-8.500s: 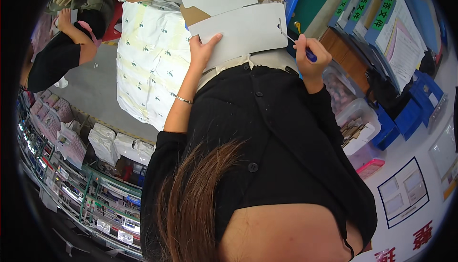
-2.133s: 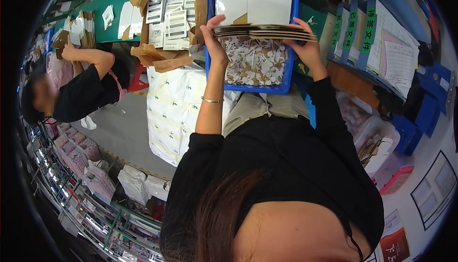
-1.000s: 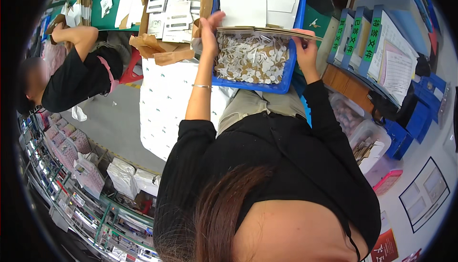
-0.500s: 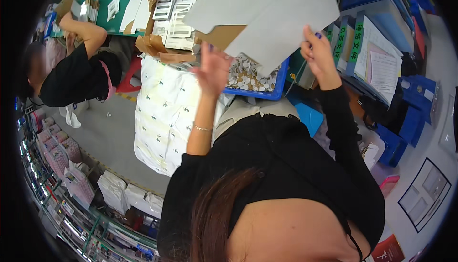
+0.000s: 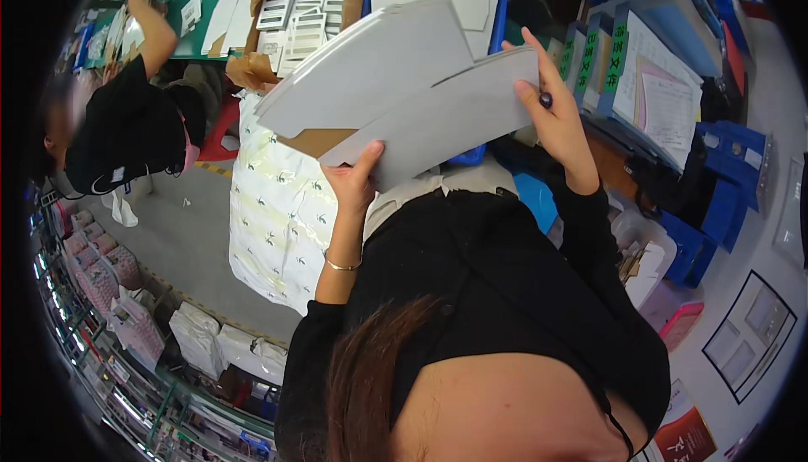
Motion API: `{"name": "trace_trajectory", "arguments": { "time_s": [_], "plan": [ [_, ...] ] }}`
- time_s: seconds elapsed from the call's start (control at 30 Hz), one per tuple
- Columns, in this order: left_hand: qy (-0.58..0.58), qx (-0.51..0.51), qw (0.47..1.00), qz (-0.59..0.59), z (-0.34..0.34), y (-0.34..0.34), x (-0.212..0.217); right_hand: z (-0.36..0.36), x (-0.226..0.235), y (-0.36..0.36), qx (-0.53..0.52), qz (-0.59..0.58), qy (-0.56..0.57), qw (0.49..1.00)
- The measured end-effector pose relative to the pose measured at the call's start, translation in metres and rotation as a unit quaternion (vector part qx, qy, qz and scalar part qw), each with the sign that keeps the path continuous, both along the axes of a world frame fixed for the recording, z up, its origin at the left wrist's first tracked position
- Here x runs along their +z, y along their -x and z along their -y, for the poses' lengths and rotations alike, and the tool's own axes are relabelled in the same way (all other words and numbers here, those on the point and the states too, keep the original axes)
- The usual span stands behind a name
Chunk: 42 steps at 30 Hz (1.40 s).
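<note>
White cardboard sheets (image 5: pixel 438 121) tilt across my feed, left hand (image 5: pixel 353 183) pinching their lower edge, right hand (image 5: pixel 557 125) their right end.

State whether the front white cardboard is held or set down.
Held: left hand grips the white cardboard at its near edge, right hand its right end.

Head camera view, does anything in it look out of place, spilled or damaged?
Two things stand out: a brown carton flap beyond the left hand looks ragged and crumpled, and a small white scrap lies loose on the grey floor. The white cardboard sheets that it and the right hand hold show no clear damage.
</note>
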<state>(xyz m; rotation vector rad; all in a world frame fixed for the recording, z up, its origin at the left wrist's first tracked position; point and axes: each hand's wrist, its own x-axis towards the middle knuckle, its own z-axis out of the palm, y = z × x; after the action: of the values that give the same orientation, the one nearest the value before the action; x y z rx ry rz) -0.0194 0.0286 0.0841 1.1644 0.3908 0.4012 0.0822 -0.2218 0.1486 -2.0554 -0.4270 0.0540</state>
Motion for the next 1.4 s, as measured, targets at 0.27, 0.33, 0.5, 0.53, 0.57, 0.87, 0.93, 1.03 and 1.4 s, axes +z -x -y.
{"name": "trace_trajectory", "arguments": {
  "time_s": [0.27,0.33,0.5,0.53,0.57,0.87,0.93,1.03,1.4],
  "plan": [
    [0.094,-0.084,0.962,-0.243,-0.008,0.023,0.036,0.002,0.017,0.035,0.037,-0.134,-0.043,0.989],
    [0.101,-0.102,0.949,-0.281,-0.007,0.023,0.039,0.006,0.009,0.041,0.044,-0.119,0.026,0.992],
    [0.026,-0.192,0.923,-0.333,0.0,0.014,0.043,0.015,-0.016,0.059,-0.036,-0.142,-0.034,0.989],
    [0.011,-0.21,0.916,-0.342,0.001,0.012,0.043,0.015,-0.018,0.06,-0.048,-0.146,-0.031,0.988],
    [-0.005,-0.229,0.908,-0.351,0.001,0.01,0.043,0.015,-0.019,0.061,-0.059,-0.149,-0.028,0.987],
    [-0.028,-0.139,0.905,-0.401,0.0,0.005,-0.026,0.026,-0.071,0.009,-0.151,0.065,0.122,0.979],
    [-0.076,-0.092,0.92,-0.374,-0.008,0.009,-0.062,0.043,-0.073,0.013,-0.168,0.005,0.037,0.985],
    [-0.09,-0.063,0.918,-0.382,-0.011,0.014,-0.091,0.044,-0.085,0.024,-0.198,-0.048,-0.044,0.978],
    [-0.078,-0.013,0.891,-0.447,-0.005,0.018,-0.116,0.008,-0.135,0.055,-0.208,0.029,-0.082,0.974]
  ]
}}
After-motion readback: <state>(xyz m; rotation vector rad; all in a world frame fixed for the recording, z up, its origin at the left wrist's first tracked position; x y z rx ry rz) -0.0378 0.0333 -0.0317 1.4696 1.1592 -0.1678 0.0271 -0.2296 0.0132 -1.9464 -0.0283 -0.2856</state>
